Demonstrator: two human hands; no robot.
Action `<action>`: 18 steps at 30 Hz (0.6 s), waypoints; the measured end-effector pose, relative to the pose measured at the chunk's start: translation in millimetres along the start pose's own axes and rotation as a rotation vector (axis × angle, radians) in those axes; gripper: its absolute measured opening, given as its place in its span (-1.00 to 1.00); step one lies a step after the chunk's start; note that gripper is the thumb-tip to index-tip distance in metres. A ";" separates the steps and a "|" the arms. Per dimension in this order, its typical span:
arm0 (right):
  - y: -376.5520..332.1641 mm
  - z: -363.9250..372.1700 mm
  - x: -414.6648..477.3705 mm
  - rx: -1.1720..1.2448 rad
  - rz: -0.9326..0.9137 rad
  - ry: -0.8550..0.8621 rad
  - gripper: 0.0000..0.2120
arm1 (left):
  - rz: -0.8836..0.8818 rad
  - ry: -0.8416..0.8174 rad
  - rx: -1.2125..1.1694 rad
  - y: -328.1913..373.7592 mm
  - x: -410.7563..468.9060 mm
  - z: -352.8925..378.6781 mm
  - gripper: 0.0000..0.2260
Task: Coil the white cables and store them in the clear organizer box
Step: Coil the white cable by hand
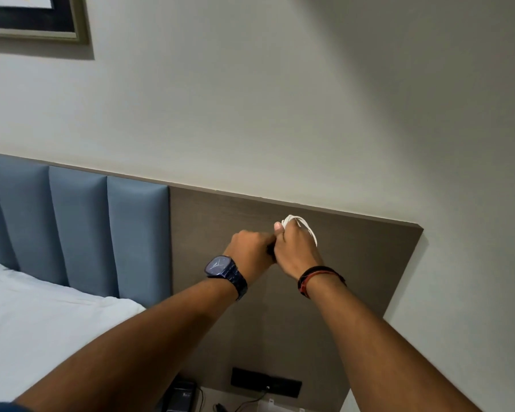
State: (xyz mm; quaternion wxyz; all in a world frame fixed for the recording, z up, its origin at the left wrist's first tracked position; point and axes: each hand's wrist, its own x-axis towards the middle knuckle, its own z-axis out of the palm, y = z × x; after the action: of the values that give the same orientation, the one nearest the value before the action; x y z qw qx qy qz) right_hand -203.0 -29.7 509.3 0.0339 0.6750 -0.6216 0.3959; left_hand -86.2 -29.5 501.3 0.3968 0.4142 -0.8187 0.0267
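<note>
Cable (302,226) loops bunch in our closed right hand (295,251), raised at twelve o'clock, left hand (252,248) pinching beside it; we risk loops springing loose, since no box shows.

A bedroom, possibly in a hotel or a furnished home: a bed (42,316) with white sheets stands at lower left against a headboard of blue padded vertical panels (78,230). Beside it, a dark wood-grain wall panel (354,278) runs along the plain pale wall (280,99). A framed picture (36,19) hangs at upper left, only its lower corner in view. Low on the wood panel sits a black switch or socket plate (266,382), with dark cords and a small black device (181,395) below it at the frame's bottom edge.
</note>
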 end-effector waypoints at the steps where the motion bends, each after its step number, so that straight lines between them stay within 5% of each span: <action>1: -2.6 -0.7 1.0 -0.028 -0.006 -0.013 -0.72 | 0.016 0.040 -0.009 -1.5 -2.6 -1.7 -0.89; 4: -10.0 -1.8 3.2 -0.050 0.038 -0.101 -0.66 | 0.020 0.143 -0.037 -5.3 -8.5 -8.9 -0.88; 7: -12.9 -1.2 5.2 0.291 0.252 -0.277 -0.62 | -0.053 0.152 -0.169 -17.1 -6.4 -18.5 -0.70; 10: -7.2 -12.6 1.7 0.784 0.452 -0.518 -0.51 | -0.194 0.017 -0.398 -30.4 -0.5 -24.8 -0.42; 13: 1.8 -24.5 -1.3 1.012 0.480 -0.759 -0.53 | -0.291 -0.246 -0.595 -34.9 3.0 -24.6 -0.20; 15: 3.7 -29.1 -2.8 1.078 0.456 -0.828 -0.59 | -0.301 -0.414 -0.772 -31.5 4.5 -22.1 -0.34; 18: 3.5 -32.9 -4.0 1.203 0.398 -0.852 -0.75 | -0.370 -0.443 -0.936 -24.8 3.6 -16.8 -0.77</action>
State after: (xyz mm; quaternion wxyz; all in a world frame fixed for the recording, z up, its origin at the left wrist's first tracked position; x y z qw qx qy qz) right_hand -221.8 -9.6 527.9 -0.6544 0.5467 -0.3681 0.3705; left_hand -59.5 -41.8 508.2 0.3549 0.3261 -0.7207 -0.4982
